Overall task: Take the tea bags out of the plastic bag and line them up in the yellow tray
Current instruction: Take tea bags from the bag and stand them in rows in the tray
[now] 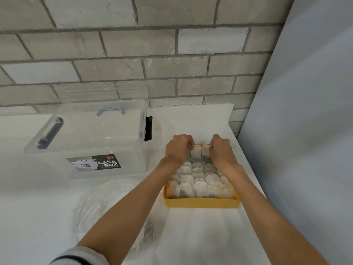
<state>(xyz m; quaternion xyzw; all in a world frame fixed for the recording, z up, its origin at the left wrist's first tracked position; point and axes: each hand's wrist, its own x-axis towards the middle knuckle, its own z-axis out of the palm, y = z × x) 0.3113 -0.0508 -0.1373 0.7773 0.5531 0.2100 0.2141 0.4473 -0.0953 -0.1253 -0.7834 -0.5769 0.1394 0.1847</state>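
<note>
The yellow tray (202, 203) stands on the white counter near the right wall, packed with several rows of upright white tea bags (198, 185). Over its far end, my left hand (177, 150) and my right hand (222, 151) each pinch the top of a tea bag (196, 154), holding two bags side by side and upright against the tray's far wall. The clear plastic bag (99, 205) lies crumpled on the counter to the left of the tray, partly under my left forearm; I cannot tell what is inside it.
A clear lidded storage box (89, 142) with black latches and a "CASA BOX" label stands at the left, behind the plastic bag. A grey brick wall runs along the back. A pale panel (305, 111) rises at the right edge of the counter.
</note>
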